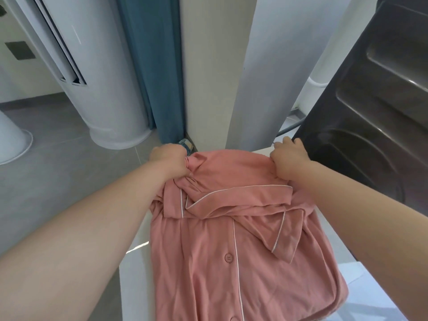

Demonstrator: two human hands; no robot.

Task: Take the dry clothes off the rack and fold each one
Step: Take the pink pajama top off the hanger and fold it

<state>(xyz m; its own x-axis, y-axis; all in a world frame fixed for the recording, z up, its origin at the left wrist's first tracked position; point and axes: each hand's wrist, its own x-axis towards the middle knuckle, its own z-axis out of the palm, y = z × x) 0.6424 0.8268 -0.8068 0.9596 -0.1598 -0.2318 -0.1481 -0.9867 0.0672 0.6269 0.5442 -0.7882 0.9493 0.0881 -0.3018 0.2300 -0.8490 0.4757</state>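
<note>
Tension: left hand (169, 158) and right hand (288, 158) clutch the pink white-piped pyjama shirt (208, 262); uneven tug (left corner's bunched) could skew the fold.

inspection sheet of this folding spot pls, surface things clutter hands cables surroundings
surface: white tabletop, bare strips beside the shirt
job's things: pink pyjama shirt lying button side up, partly folded; rack not seen
clutter: small unclear object at the foot of the blue curtain
grippers: left hand and right hand each grip a far corner of the shirt
cables: grey cable behind the right hand
surroundings: white tower unit, dark moulded panel, grey floor
</note>
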